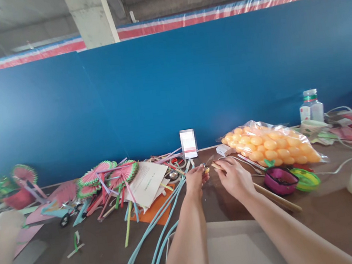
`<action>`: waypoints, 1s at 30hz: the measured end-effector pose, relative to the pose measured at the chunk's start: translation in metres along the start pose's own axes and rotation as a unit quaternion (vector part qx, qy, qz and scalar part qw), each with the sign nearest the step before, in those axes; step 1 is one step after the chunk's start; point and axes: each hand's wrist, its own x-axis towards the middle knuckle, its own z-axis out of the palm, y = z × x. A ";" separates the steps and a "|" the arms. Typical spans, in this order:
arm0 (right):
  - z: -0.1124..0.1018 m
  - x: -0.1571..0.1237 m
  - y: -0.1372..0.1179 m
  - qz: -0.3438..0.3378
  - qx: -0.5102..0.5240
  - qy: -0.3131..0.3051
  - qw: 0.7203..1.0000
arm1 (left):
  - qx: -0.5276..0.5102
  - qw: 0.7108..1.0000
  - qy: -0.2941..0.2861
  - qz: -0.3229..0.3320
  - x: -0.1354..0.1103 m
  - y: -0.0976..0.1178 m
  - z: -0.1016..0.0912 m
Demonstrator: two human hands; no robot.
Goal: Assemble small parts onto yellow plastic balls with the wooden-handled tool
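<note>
A: What's on that tabletop [108, 257]?
B: Bag of orange balls [268, 147] along the far edge, probably parked clear of the hands. Just in from that edge, right grip [234, 177] pinches a pale stick [216, 167], left grip [196, 180] some shiny bit [206, 168].
A: Why pinch?
B: Tiny parts, I'd guess.
</note>
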 end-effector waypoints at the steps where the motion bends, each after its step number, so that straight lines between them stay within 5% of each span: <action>1: 0.000 0.000 0.000 0.000 0.000 -0.001 1.000 | 0.001 1.000 -0.002 0.000 0.000 0.000 0.000; 30: 0.002 0.000 0.003 -0.009 0.009 0.048 0.999 | 0.018 1.000 0.001 -0.001 0.001 -0.002 0.000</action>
